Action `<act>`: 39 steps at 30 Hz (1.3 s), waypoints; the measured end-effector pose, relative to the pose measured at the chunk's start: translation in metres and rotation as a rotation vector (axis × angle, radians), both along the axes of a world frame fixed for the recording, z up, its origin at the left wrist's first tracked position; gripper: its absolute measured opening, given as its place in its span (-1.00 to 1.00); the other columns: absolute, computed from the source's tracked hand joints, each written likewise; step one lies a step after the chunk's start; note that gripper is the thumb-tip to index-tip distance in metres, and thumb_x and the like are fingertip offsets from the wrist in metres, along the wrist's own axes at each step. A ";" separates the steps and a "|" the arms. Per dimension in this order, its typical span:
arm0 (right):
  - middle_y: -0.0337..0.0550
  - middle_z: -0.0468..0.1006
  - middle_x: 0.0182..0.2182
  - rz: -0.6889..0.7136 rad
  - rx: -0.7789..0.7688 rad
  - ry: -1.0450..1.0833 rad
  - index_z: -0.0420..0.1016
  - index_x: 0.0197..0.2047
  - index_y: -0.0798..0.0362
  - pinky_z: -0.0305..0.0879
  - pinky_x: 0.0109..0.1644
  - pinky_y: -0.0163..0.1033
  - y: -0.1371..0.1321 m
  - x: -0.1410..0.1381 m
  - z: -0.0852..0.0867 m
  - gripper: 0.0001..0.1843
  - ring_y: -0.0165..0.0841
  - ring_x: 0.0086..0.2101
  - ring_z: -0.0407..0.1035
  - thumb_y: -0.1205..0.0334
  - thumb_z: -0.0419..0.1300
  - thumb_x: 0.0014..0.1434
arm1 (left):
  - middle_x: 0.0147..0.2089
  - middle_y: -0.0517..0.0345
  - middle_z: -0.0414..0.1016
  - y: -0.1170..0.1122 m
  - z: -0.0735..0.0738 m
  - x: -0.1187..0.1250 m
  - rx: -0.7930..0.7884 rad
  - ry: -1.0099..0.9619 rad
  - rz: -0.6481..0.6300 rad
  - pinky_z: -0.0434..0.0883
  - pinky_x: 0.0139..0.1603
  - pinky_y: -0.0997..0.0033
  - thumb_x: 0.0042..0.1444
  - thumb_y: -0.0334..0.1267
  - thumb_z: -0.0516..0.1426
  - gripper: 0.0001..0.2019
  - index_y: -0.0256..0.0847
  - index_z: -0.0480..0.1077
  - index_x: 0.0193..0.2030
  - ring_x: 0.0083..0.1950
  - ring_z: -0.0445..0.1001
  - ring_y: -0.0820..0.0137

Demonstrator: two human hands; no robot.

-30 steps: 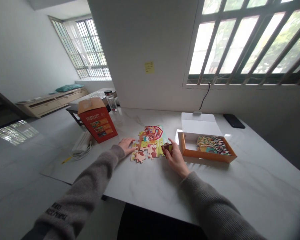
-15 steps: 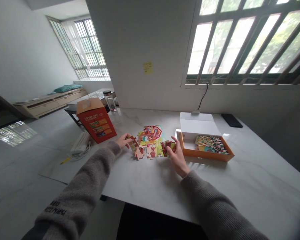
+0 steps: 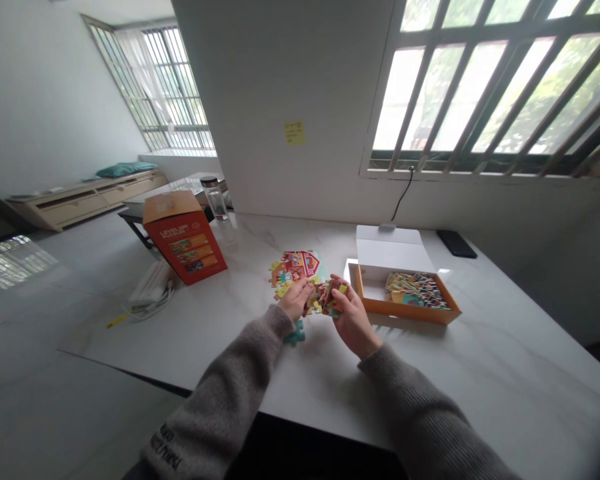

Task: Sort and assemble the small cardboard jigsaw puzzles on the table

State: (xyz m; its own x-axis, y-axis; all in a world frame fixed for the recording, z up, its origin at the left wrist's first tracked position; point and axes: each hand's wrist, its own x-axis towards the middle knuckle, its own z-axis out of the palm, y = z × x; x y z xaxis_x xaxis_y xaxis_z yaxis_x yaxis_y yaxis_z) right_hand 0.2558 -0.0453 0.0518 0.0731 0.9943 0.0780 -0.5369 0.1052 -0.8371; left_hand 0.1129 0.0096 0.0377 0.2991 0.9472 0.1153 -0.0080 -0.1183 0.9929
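A partly joined jigsaw puzzle (image 3: 300, 265) with a red barn picture lies on the white table. My left hand (image 3: 295, 301) is over its lower edge, fingers closed on puzzle pieces (image 3: 313, 305) that it partly hides. Close beside it, my right hand (image 3: 354, 321) grips a small stack of puzzle pieces (image 3: 334, 297) between thumb and fingers. The pieces at the two hands meet or overlap; I cannot tell whether they touch. Below my left wrist shows a teal puzzle piece (image 3: 295, 335), partly covered by the sleeve.
An orange box (image 3: 405, 311) with its white lid raised holds many loose pieces, right of my hands. A red puzzle carton (image 3: 187, 250), a power strip (image 3: 151, 283) and a glass bottle (image 3: 216, 203) are at left. A black phone (image 3: 457, 244) lies at far right.
My left hand has moved right from the puzzle's left side to beside my right hand. The teal piece has come into view; the pink-and-red pieces along the puzzle's lower edge no longer show.
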 end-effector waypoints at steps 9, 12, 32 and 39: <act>-0.15 0.55 -0.17 -0.099 -0.011 -0.173 0.32 0.09 -0.04 0.47 -0.13 -0.11 0.005 -0.001 -0.018 -0.52 -0.30 -0.24 0.47 0.03 0.28 0.15 | -0.21 0.04 0.49 -0.007 0.008 -0.021 0.407 0.389 0.211 0.43 -0.08 0.25 0.31 -0.01 -0.03 -0.61 -0.18 0.36 0.12 -0.21 0.47 0.26; -0.12 0.52 -0.13 -0.189 0.079 -0.366 0.23 0.20 -0.08 0.46 -0.13 -0.09 0.008 0.010 -0.021 -0.49 -0.31 -0.25 0.45 0.03 0.20 0.23 | -0.07 -0.04 0.46 -0.013 0.013 -0.056 0.640 0.742 0.017 0.36 0.09 0.13 0.13 -0.06 0.18 -0.62 -0.19 0.41 0.04 -0.02 0.41 0.14; -0.02 0.50 -0.02 -0.236 0.273 -0.757 0.26 0.23 -0.05 0.41 0.02 -0.03 0.013 0.021 -0.031 -0.49 -0.22 -0.09 0.45 0.18 0.17 0.23 | -0.08 -0.08 0.55 -0.031 -0.016 -0.083 0.799 1.004 -0.264 0.48 -0.07 0.27 0.24 -0.37 0.02 -0.74 -0.16 0.44 0.01 -0.07 0.50 0.22; -0.05 0.56 -0.04 0.115 0.016 -0.157 0.35 0.13 -0.04 0.43 -0.28 -0.19 -0.004 0.009 -0.004 -0.50 -0.26 -0.24 0.47 0.09 0.27 0.13 | -0.34 0.12 0.48 -0.012 0.001 -0.074 0.179 0.262 0.103 0.46 -0.57 0.42 0.04 -0.05 0.25 -0.63 -0.24 0.43 -0.09 -0.41 0.51 0.36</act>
